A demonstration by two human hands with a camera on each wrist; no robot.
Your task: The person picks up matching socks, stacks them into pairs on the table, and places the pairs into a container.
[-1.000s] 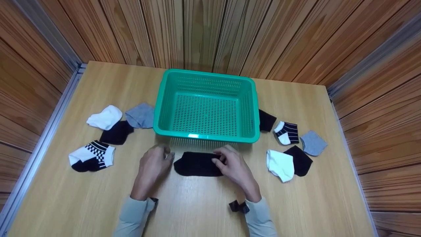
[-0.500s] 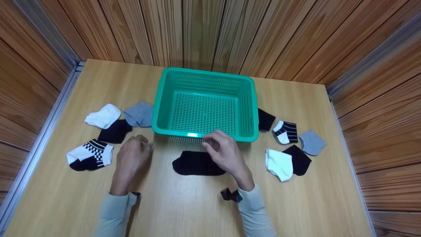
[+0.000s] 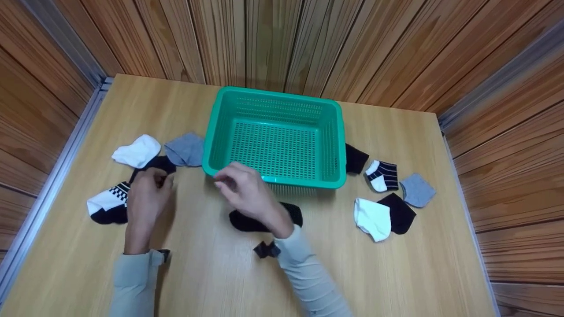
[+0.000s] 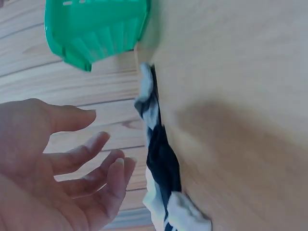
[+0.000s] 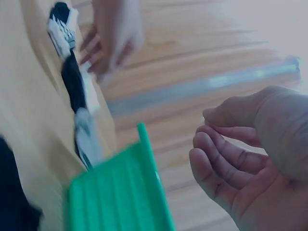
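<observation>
The left hand [image 3: 147, 193], loosely curled and empty, partly hides the checkered sock [image 3: 106, 207]; the right hand [image 3: 249, 191], equally loose, hides part of the green basket [image 3: 308, 182] and the middle black sock [image 3: 244, 221].

Socks [image 3: 372, 219] flank the basket [image 3: 304, 182] on the table [image 3: 396, 273].

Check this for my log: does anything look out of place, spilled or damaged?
Nothing looks spilled or damaged. One mild oddity: the black sock just right of the green basket is partly hidden by it; I can't tell whether it's tucked underneath.
</observation>
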